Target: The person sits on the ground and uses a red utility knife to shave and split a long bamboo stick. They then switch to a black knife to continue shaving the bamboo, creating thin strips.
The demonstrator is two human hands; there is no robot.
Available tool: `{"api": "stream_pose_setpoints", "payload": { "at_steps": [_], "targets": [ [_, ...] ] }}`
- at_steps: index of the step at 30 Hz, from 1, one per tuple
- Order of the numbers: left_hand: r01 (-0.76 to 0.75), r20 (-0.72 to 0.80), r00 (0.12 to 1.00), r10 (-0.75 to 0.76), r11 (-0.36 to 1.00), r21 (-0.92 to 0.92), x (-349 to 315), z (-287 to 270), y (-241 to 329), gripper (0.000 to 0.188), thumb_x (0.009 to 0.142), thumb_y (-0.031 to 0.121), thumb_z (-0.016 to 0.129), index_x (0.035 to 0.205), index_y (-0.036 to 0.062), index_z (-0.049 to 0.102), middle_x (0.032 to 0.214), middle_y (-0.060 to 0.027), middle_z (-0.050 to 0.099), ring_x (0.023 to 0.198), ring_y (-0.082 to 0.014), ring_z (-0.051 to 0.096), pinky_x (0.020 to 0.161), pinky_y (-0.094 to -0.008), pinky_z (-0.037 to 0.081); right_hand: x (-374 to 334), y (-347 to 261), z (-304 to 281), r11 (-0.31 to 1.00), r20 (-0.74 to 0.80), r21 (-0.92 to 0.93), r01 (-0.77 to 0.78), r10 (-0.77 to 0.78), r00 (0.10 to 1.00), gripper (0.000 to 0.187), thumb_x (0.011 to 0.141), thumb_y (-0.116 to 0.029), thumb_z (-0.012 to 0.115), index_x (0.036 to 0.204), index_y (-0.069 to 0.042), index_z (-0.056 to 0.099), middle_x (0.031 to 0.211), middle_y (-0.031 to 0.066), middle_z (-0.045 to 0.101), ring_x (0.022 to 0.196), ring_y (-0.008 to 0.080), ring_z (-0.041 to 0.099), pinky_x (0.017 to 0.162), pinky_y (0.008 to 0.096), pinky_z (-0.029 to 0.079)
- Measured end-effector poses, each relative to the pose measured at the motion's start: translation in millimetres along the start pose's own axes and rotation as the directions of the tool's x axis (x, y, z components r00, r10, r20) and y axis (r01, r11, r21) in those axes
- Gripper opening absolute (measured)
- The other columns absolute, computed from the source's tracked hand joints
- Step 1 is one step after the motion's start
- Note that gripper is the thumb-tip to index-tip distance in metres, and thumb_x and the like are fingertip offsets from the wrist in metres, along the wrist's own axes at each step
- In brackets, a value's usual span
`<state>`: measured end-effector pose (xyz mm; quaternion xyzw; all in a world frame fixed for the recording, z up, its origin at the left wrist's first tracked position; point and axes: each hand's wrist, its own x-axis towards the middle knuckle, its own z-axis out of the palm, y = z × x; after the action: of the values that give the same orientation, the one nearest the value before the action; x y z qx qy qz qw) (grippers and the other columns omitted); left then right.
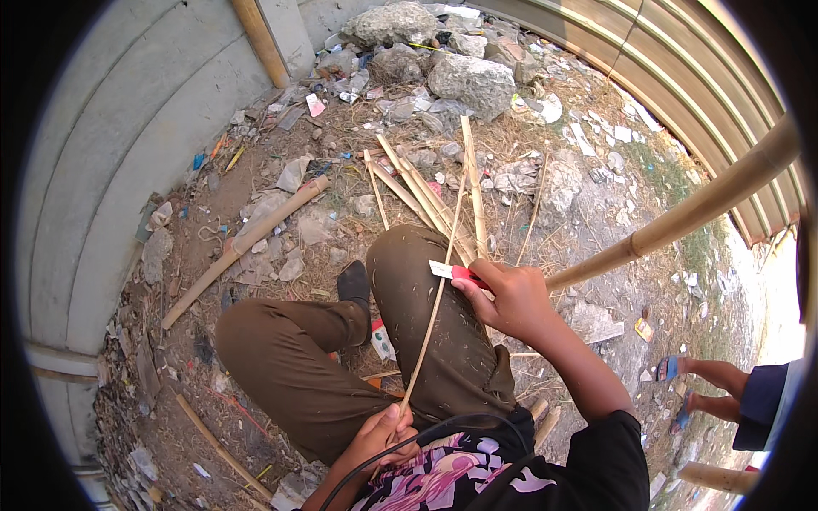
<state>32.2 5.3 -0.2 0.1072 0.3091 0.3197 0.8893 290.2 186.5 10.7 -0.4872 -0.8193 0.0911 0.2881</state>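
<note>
The left hand (381, 439) closes its fingers on the near end of the strip (427, 341), which slants across the right thigh (464, 349). The right hand's (515, 298) fingers grip the red knife (467, 275), blade at the strip. Split bamboo (429, 202) lies beyond the knee.

- At center, our right hand (511, 298) holds a red-handled cutter (465, 274), its blade across a thin bamboo strip (426, 341).
- At lower center, our left hand (380, 439) grips the strip's lower end.
- Upper center, we see split bamboo pieces (424, 192) below pale rocks (473, 83).
</note>
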Motion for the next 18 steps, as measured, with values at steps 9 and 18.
{"api": "stream_pose_setpoints", "payload": {
  "at_steps": [9, 18],
  "targets": [
    [-0.001, -0.015, 1.000, 0.001, 1.000, 0.014, 4.2, 2.2, 3.1, 0.042, 0.111, 0.046, 0.026, 0.089, 0.0131, 0.039, 0.054, 0.0014, 0.033, 0.042, -0.0066, 0.029, 0.044, -0.0248, 0.026, 41.9, 24.9, 11.1, 0.989, -0.056, -0.146, -0.039, 0.031, 0.998, 0.031, 0.095, -0.041, 0.065, 0.083, -0.012, 0.066, 0.059, 0.0090, 0.063, 0.052, 0.0304, 0.064, 0.047, 0.0414, 0.046],
    [0.008, -0.027, 1.000, -0.007, 1.000, 0.019, 1.9, 5.1, 3.1, 0.041, 0.111, 0.045, 0.025, 0.090, 0.0121, 0.039, 0.055, 0.0015, 0.033, 0.042, -0.0066, 0.027, 0.044, -0.0246, 0.026, 74.6, 70.8, 27.6, 0.972, -0.133, -0.066, -0.226, 0.216, 0.967, 0.044, 0.101, -0.047, 0.053, 0.087, -0.009, 0.069, 0.061, 0.0144, 0.064, 0.054, 0.0334, 0.065, 0.050, 0.0431, 0.050]
  ]
}}
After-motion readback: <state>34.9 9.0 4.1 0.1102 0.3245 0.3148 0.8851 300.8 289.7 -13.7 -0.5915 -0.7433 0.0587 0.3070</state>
